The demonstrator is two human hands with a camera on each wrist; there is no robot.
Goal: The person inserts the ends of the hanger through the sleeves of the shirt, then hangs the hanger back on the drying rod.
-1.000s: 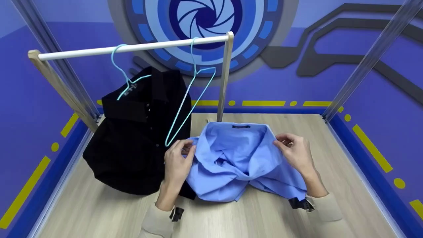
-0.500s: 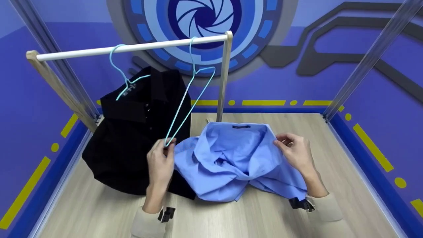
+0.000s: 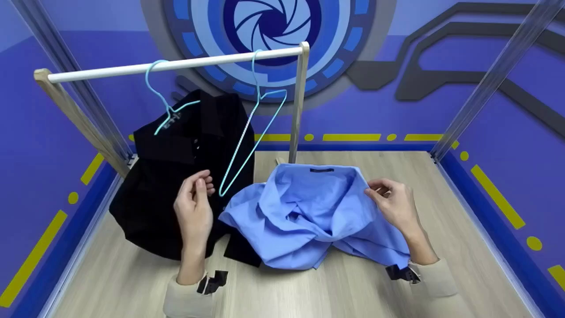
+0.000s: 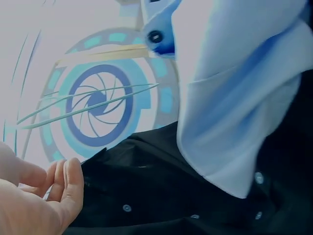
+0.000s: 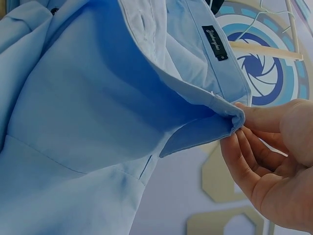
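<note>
A light blue shirt [image 3: 304, 247] hangs bunched from my right hand [image 3: 395, 203], its collar spread and a dark label showing inside. In the right wrist view, thumb and fingers pinch the collar's edge [image 5: 234, 115]. My left hand [image 3: 194, 214] holds nothing; its fingers are bent loosely, in front of a black shirt [image 3: 163, 212]. Right of that hand, a bare light-blue hanger [image 3: 240, 152] hangs on the rack's white rail [image 3: 198, 61]. A second light-blue hanger [image 3: 160, 90] carries the black shirt. The left wrist view shows the blue shirt [image 4: 220, 122] in front of the black one.
The rack has wooden posts [image 3: 299, 106] and stands on a wood-grain table [image 3: 441, 198]. Blue patterned panels [image 3: 516, 176] enclose the back and sides. Metal uprights [image 3: 490, 79] rise at the corners. The black shirt's lower edge reaches the table.
My left hand has let go of the blue shirt and moved left, past the bare hanger, to the black shirt's front. The shirt's left side has dropped outward. My right hand keeps its grip.
</note>
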